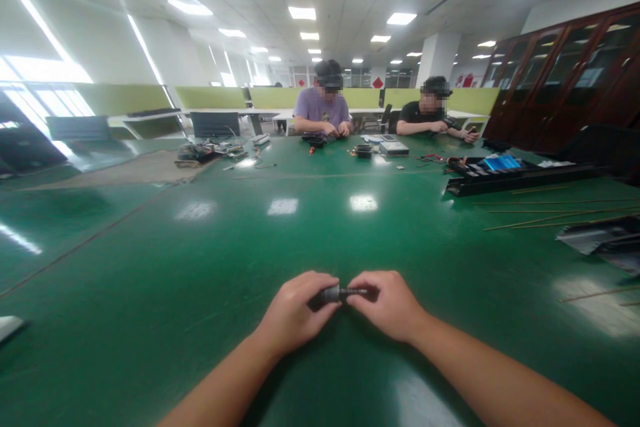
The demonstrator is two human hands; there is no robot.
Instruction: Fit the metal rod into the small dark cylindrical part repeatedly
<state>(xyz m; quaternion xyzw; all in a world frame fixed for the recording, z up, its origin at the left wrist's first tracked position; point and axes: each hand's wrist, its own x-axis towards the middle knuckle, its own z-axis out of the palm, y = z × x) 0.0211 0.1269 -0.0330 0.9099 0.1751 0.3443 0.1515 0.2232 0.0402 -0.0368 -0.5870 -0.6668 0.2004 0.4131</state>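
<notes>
Just above the green table [300,233], both of my hands meet at a small dark cylinder with a grey band [330,294]. My left hand [300,307] wraps its fingers and thumb around the thicker body. From the cylinder's right end a thin dark rod [353,291] sticks out, lying roughly level. The thumb and forefinger of my right hand [387,303] pinch this rod. The exact kind of the piece cannot be made out, as my fingers cover much of it.
Across the table sit a person in a purple shirt [323,107] and another in black [425,113]. Electronic parts [215,150] lie at the far left. A long black tray [500,170], thin rods [540,217] and a metal profile [595,240] lie on the right.
</notes>
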